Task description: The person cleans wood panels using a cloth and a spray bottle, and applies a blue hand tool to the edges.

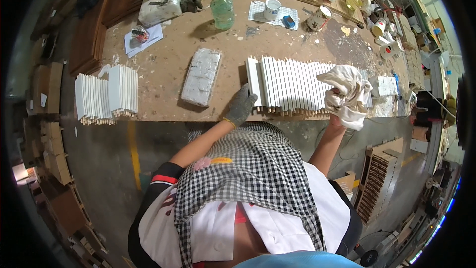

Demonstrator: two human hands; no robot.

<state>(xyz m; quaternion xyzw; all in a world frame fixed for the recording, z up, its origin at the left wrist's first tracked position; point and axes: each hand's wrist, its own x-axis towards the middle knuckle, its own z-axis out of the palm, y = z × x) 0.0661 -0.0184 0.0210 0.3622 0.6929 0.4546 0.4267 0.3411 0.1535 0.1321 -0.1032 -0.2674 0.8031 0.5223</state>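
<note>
A row of white-painted wooden slats [297,82] with bare wood pegs at their ends lies side by side at the table's front edge. My left hand [241,105], in a grey knit glove, is at the near end of the leftmost slat [254,82], its fingers closed around the edge. That slat sits slightly apart from the others. Over the row's right end, my right hand [336,119] grips a crumpled off-white cloth [348,94], which hides most of the fingers. The cloth also covers some of the slats there.
More white slats [106,93] stand in two bunches at the table's left. A whitish wrapped block [201,77] lies mid-table. Behind are a green-capped bottle [222,11], a white cup [272,10] and a blue block [288,21]. Another white block [384,86] sits right of the cloth.
</note>
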